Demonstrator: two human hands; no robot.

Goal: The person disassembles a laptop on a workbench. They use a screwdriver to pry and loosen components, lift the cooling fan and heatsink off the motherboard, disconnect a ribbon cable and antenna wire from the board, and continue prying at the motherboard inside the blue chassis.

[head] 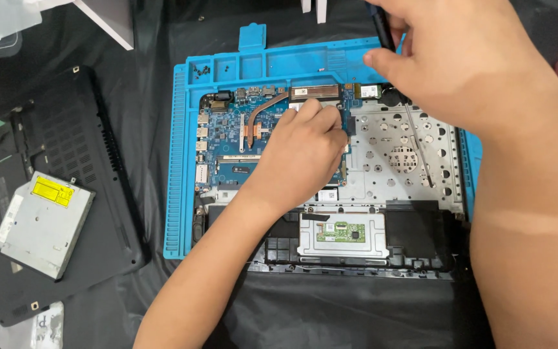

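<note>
On the blue mat (pixel 182 161), the opened laptop (pixel 395 161) shows its blue circuit board (pixel 227 139).

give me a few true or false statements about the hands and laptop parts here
1. The left hand rests on the blue motherboard. True.
2. The right hand is empty. False: it grips a dark screwdriver.
3. The opened laptop lies on a red mat. False: the mat is blue.
4. A silver optical drive sits on the removed black bottom cover. True.
5. A copper heat pipe runs across the motherboard. True.
</note>
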